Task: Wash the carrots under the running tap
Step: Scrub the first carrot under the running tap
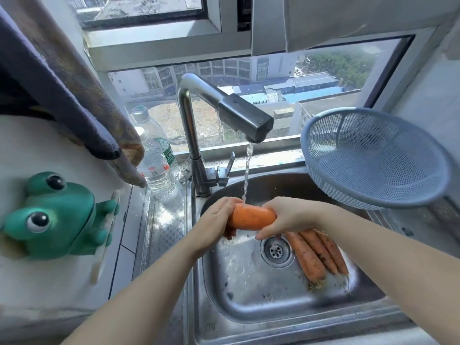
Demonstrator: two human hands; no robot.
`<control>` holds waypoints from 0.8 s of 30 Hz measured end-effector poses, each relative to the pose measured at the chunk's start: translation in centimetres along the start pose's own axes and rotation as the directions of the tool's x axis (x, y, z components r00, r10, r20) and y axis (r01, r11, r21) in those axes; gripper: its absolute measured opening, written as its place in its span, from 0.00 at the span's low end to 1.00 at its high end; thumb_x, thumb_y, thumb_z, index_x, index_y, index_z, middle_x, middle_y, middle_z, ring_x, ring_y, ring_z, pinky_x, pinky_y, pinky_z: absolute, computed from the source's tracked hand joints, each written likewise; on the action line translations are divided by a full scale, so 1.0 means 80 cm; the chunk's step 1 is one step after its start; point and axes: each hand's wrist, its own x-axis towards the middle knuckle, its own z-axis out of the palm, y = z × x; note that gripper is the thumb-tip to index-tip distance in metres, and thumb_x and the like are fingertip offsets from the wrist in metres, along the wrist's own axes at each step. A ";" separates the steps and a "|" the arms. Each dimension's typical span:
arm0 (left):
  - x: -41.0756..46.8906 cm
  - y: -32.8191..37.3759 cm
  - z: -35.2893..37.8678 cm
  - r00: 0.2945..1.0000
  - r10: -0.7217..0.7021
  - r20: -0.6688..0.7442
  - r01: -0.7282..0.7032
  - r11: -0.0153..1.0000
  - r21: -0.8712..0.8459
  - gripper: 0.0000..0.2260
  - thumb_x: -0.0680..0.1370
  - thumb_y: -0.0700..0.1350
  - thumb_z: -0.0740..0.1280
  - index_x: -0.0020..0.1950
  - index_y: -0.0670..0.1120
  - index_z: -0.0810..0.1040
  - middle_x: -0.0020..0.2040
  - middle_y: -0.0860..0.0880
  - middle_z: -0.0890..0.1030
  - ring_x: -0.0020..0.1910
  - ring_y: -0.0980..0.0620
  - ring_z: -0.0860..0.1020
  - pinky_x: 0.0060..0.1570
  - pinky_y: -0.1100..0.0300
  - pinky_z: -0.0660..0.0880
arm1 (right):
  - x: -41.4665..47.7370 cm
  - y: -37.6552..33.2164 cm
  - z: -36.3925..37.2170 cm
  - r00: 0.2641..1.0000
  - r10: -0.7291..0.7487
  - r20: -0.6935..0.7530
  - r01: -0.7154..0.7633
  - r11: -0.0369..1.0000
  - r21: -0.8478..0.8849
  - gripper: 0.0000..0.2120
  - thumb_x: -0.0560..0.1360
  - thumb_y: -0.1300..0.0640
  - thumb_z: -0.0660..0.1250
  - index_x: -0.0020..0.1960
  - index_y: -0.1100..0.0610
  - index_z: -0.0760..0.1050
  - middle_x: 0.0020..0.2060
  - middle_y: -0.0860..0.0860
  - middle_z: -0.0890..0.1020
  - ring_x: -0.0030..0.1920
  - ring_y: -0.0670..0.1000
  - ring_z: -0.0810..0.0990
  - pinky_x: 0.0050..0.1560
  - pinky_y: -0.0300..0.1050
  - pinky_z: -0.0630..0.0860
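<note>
- The work surface was a steel sink (224, 295) set under a window (323, 78); its basin was wet, with grit scattered around the drain (276, 250).
- Three soiled carrots (316, 255) lay in the basin just right of the drain, touching one another and clear of the water.
- Beyond them, one held carrot (251, 217) was kept roughly level over the far half of the basin.
- The left hand (214, 220) was wrapped round its left end, fingers curled under it.
- The right hand (286, 215) clasped its right end, thumb beneath.
- The water stream (247, 175) from the tap (239, 115) struck the top of the held carrot, near the left hand.
- Assessment: only the exposed middle looked rinsed. The carrot should be rolled and slid sideways under the stream, with the grip shifted so the covered ends get rubbed.
- A blue basket (373, 158) sat empty at the far right.
</note>
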 end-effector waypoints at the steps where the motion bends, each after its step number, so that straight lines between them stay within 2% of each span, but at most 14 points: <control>1: 0.001 0.000 0.004 0.999 -0.013 -0.037 0.012 0.999 -0.041 0.12 0.84 0.49 0.53 0.55 0.47 0.75 0.45 0.46 0.75 0.34 0.52 0.73 0.33 0.59 0.71 | 0.001 0.000 0.001 1.000 0.006 0.028 -0.009 0.996 0.092 0.19 0.70 0.48 0.75 0.54 0.58 0.77 0.39 0.50 0.83 0.39 0.53 0.83 0.41 0.42 0.80; 4: 0.000 -0.007 0.018 0.991 -0.073 -0.110 0.047 0.974 -0.223 0.13 0.83 0.52 0.54 0.57 0.47 0.74 0.43 0.46 0.74 0.29 0.56 0.71 0.31 0.63 0.70 | 0.002 0.002 0.004 1.000 0.029 -0.002 -0.028 0.986 0.163 0.15 0.70 0.51 0.75 0.48 0.59 0.77 0.33 0.50 0.82 0.33 0.52 0.81 0.36 0.42 0.80; 6: -0.003 -0.017 0.026 0.993 -0.062 -0.100 0.036 0.969 -0.243 0.12 0.82 0.52 0.57 0.64 0.50 0.69 0.46 0.46 0.73 0.30 0.57 0.71 0.34 0.62 0.72 | 0.001 0.004 0.010 0.998 0.069 -0.003 -0.068 0.980 0.186 0.13 0.70 0.51 0.75 0.47 0.58 0.77 0.32 0.50 0.81 0.30 0.50 0.79 0.35 0.41 0.78; 8: -0.008 -0.026 0.028 0.998 -0.034 -0.059 0.026 0.993 -0.119 0.19 0.80 0.52 0.61 0.70 0.54 0.63 0.53 0.48 0.73 0.37 0.55 0.74 0.45 0.57 0.77 | -0.002 0.006 0.017 0.994 0.104 0.020 -0.105 0.972 0.208 0.12 0.70 0.51 0.74 0.46 0.57 0.77 0.32 0.50 0.81 0.29 0.49 0.78 0.34 0.41 0.77; 10: -0.010 -0.029 0.027 0.999 -0.014 -0.031 0.013 0.999 -0.033 0.20 0.80 0.51 0.62 0.71 0.56 0.61 0.59 0.51 0.71 0.51 0.52 0.77 0.58 0.52 0.77 | -0.003 0.009 0.026 0.992 0.122 0.028 -0.125 0.966 0.227 0.11 0.70 0.52 0.74 0.45 0.57 0.77 0.31 0.50 0.80 0.29 0.49 0.76 0.33 0.41 0.76; 12: -0.007 -0.027 0.024 1.000 -0.008 -0.013 0.006 0.993 -0.116 0.18 0.80 0.48 0.63 0.68 0.57 0.64 0.60 0.54 0.70 0.60 0.49 0.75 0.62 0.49 0.74 | -0.004 0.010 0.034 0.991 0.130 0.040 -0.136 0.946 0.296 0.11 0.70 0.51 0.73 0.44 0.58 0.76 0.30 0.50 0.78 0.29 0.49 0.75 0.32 0.42 0.74; 15: 0.000 -0.012 0.031 0.998 -0.053 -0.040 0.039 0.957 -0.288 0.11 0.79 0.44 0.64 0.59 0.56 0.70 0.58 0.50 0.71 0.55 0.47 0.76 0.55 0.49 0.78 | -0.006 0.007 0.039 0.991 0.132 0.026 -0.131 0.908 0.399 0.10 0.71 0.53 0.72 0.43 0.58 0.75 0.28 0.50 0.77 0.27 0.49 0.74 0.33 0.43 0.72; 18: 0.010 0.001 0.047 0.960 -0.124 -0.252 0.018 0.922 -0.386 0.03 0.80 0.44 0.63 0.51 0.52 0.72 0.51 0.46 0.74 0.44 0.51 0.75 0.39 0.57 0.77 | -0.002 -0.002 0.043 0.989 0.107 -0.101 -0.069 0.944 0.324 0.09 0.70 0.54 0.71 0.39 0.57 0.74 0.24 0.47 0.76 0.25 0.50 0.75 0.31 0.43 0.72; 20: 0.017 0.005 0.053 0.929 -0.193 -0.314 0.034 0.894 -0.448 0.02 0.81 0.46 0.61 0.50 0.51 0.72 0.50 0.45 0.75 0.42 0.52 0.75 0.38 0.57 0.75 | 0.001 -0.005 0.044 0.980 0.096 -0.172 -0.050 0.966 0.253 0.08 0.68 0.54 0.71 0.37 0.57 0.74 0.24 0.47 0.77 0.25 0.50 0.75 0.30 0.41 0.72; 22: 0.017 0.006 0.050 0.949 -0.233 -0.212 0.094 0.852 -0.516 0.04 0.83 0.47 0.58 0.53 0.54 0.72 0.55 0.45 0.74 0.48 0.50 0.76 0.43 0.54 0.76 | -0.002 -0.004 0.040 0.978 0.119 -0.169 -0.073 0.963 0.261 0.08 0.68 0.55 0.71 0.40 0.59 0.76 0.27 0.49 0.78 0.26 0.51 0.76 0.30 0.41 0.73; 24: 0.009 0.006 0.037 0.978 -0.206 -0.023 0.149 0.779 -0.608 0.08 0.83 0.44 0.57 0.60 0.54 0.71 0.62 0.46 0.71 0.55 0.48 0.76 0.52 0.50 0.77 | -0.008 -0.001 0.035 0.984 0.151 -0.098 -0.112 0.940 0.322 0.09 0.69 0.54 0.72 0.42 0.60 0.77 0.27 0.50 0.78 0.27 0.51 0.75 0.32 0.43 0.73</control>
